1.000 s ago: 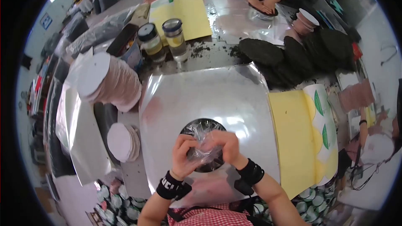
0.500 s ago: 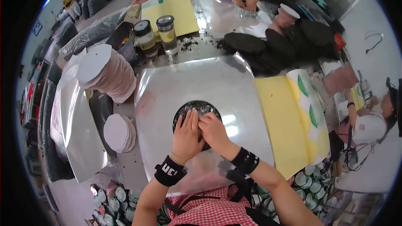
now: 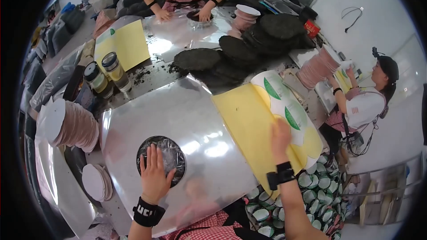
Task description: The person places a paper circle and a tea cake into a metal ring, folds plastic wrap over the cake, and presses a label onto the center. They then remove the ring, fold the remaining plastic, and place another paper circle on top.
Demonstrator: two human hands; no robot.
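My left hand (image 3: 153, 173) lies flat, fingers stretched, on a dark round cake wrapped in clear plastic (image 3: 171, 151). That cake rests on a shiny clear plastic sheet (image 3: 200, 115) spread over the table. My right hand (image 3: 281, 138) is over to the right, at the yellow backing sheet (image 3: 240, 115) beside the roll of round white labels with green leaf prints (image 3: 278, 93). Motion blurs its fingers, so whether they grip a label cannot be made out.
Stacks of pale round discs (image 3: 78, 124) and white discs (image 3: 95, 182) stand at left. Two lidded jars (image 3: 116, 73) are behind the sheet, near piled dark cakes (image 3: 249, 53). Opposite, a co-worker's hands (image 3: 204, 14) touch a dark cake; another person (image 3: 364, 98) works at right. Many wrapped pieces (image 3: 316, 195) lie below.
My right hand has left the wrapped cake and moved right to the yellow sheet. The left hand has flattened on the cake. The view has turned to the right.
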